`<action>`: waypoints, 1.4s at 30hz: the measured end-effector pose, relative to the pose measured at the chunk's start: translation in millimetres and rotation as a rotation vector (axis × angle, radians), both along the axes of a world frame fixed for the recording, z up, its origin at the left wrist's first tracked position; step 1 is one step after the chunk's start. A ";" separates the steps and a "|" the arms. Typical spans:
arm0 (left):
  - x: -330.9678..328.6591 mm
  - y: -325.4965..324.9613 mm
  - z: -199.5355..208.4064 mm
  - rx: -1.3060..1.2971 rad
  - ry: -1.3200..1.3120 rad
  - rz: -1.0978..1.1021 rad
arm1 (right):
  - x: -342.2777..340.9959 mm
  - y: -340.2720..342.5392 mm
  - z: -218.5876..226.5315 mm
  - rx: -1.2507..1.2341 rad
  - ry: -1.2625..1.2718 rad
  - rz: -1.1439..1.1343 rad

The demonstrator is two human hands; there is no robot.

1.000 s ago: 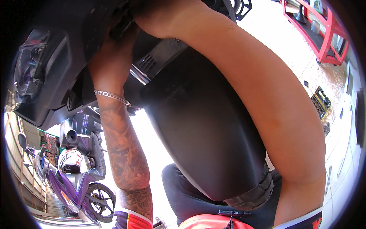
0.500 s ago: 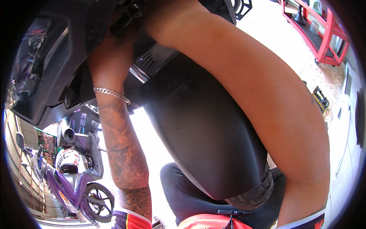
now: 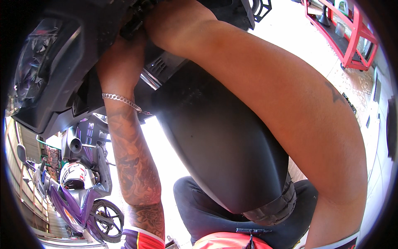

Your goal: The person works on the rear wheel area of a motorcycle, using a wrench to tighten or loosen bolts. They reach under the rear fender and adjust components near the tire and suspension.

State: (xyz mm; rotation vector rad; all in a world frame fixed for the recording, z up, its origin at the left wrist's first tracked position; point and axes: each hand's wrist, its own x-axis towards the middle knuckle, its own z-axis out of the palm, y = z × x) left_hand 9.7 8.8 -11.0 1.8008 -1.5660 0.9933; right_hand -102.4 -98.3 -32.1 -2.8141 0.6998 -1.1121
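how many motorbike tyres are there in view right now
2: one chunky-treaded tyre at the lower end of the black mudguard, and a second tyre on the purple scooter at left. More may be hidden behind bodywork.

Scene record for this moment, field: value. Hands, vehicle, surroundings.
left_hand: left hand raised beside dark bodywork; fingers hidden in shadow
right_hand: right hand raised near the left; fingers hidden
held: cannot tell
wrist: silver chain bracelet, left side
vehicle: black fender between the forearms, treaded tire showing at its lower end
left_background: purple scooter with white helmet on it
upper_right: red cart
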 end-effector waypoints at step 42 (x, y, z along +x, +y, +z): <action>-5.1 8.1 6.1 0.140 0.049 -0.090 | 5.2 -35.0 -14.5 -0.299 -0.298 0.563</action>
